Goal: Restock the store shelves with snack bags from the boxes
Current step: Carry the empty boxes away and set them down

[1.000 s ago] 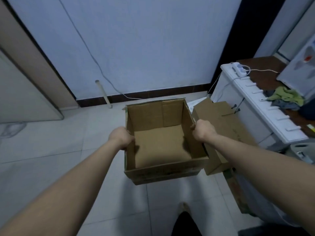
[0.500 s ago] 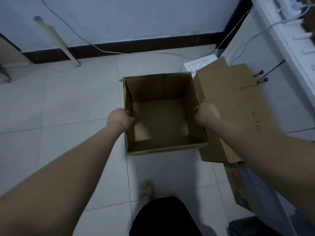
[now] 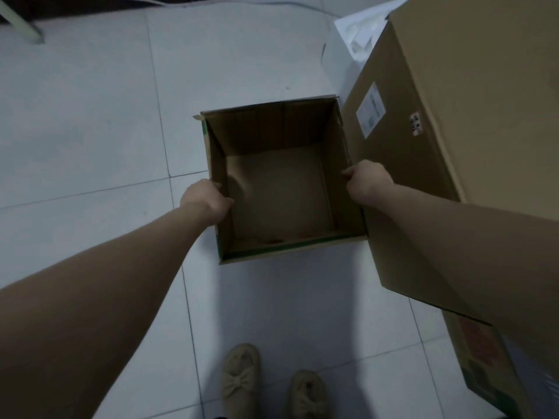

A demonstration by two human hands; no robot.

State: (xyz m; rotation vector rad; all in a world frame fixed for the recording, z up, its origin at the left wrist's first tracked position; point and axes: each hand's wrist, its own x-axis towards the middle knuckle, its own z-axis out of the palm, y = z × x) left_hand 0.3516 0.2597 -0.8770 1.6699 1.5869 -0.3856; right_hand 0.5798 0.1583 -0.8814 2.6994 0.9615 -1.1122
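Observation:
An open, empty cardboard box [image 3: 281, 189] with a green-trimmed rim sits low over the white tiled floor, straight in front of me. My left hand [image 3: 205, 201] is closed over its left wall and my right hand [image 3: 367, 184] is closed over its right wall. No snack bags show inside the box; only its bare brown bottom is visible. Whether the box rests on the tiles or hangs just above them I cannot tell.
A large closed cardboard box [image 3: 453, 131] with a white label stands right next to the empty one, on the right. Below it is a printed carton [image 3: 484, 358]. A white foam piece [image 3: 357, 28] lies behind. My two beige slippers [image 3: 242, 379] are at the bottom.
The empty box has come down from waist height to floor level, held in both hands, and the view has tilted from the wall down to the tiles and my feet.

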